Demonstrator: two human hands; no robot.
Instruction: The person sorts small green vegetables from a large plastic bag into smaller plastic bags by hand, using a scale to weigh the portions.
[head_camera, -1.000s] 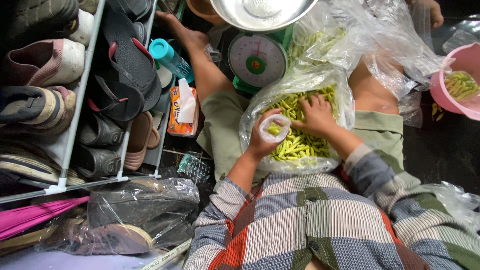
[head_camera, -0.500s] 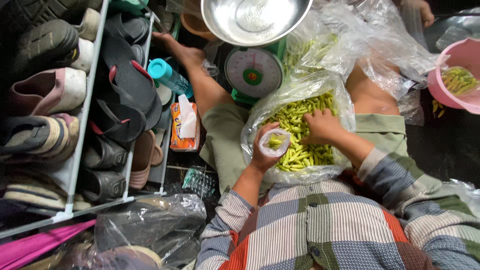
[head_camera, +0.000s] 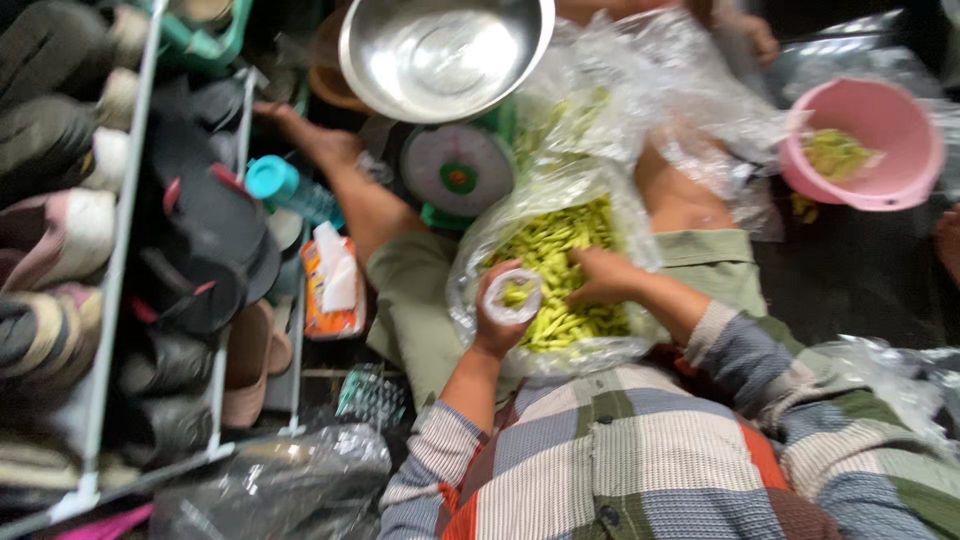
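We look down from the head camera onto our own lap. Our left hand (head_camera: 497, 322) is closed around a small clear plastic bag (head_camera: 514, 293), holding its mouth open and upward; a few yellow-green pods sit inside it. Our right hand (head_camera: 598, 278) rests in the large clear plastic bag (head_camera: 478, 268) of yellow-green pods (head_camera: 555, 245) that lies across our lap, fingers curled down among the pods; we cannot tell whether it grips any. The small bag is held just above the left part of the large bag, close beside the right hand.

Beyond the large bag stands a green kitchen scale (head_camera: 458, 172) with a round dial, and a steel bowl (head_camera: 445, 52) sits on top of it. More crumpled clear plastic (head_camera: 680, 100) lies to the right of the scale, with pods showing through it. At far right a pink basin (head_camera: 872, 143) holds a small heap of the same pods.

To the left, a white shoe rack (head_camera: 118, 240) carries sandals and shoes in rows. Between rack and lap we note a teal-capped bottle (head_camera: 285, 188) and an orange-and-white packet (head_camera: 332, 282). A grey plastic bag (head_camera: 270, 485) lies at lower left. The frame is motion-blurred, so fine detail is uncertain.
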